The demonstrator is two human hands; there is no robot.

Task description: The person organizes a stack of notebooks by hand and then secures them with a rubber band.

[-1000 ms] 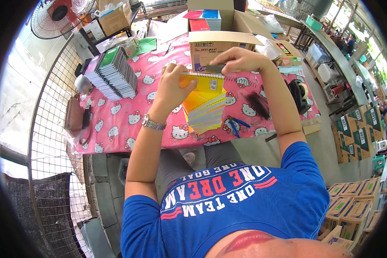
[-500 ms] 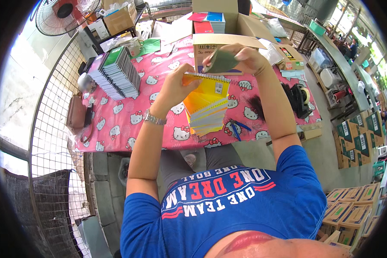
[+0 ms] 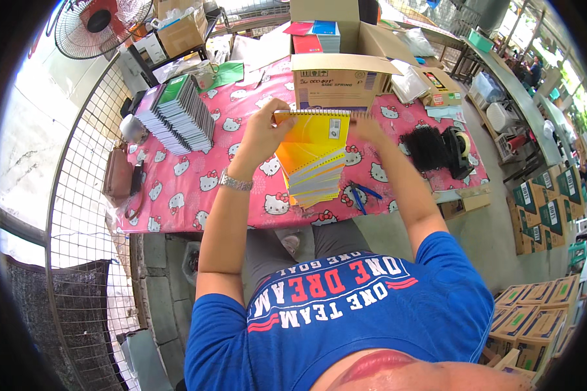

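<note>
My left hand point(image 3: 270, 132) grips the left top corner of a yellow-orange notebook point(image 3: 314, 138), thumb on its cover. A dark spiral wire point(image 3: 319, 113) runs through the holes along the notebook's top edge and sticks out past the right corner. At that end my right hand point(image 3: 366, 128) is closed on the spiral wire; its fingers are slightly blurred. Below the notebook, a fanned stack of yellow-edged notebooks point(image 3: 315, 179) lies on the table. Blue-handled pliers point(image 3: 364, 191) lie just right of the stack.
The pink patterned tablecloth point(image 3: 176, 186) covers the table. Stacked spiral notebooks point(image 3: 186, 120) stand at left, near a brown pouch point(image 3: 117, 173). An open carton point(image 3: 332, 85) stands behind my hands. Black spiral wires point(image 3: 426, 148) and a tape dispenser point(image 3: 460, 153) are at right.
My right hand has come down from in front of the carton to the notebook's right corner. The dark green flat thing it held is out of sight. My left hand stays on the notebook.
</note>
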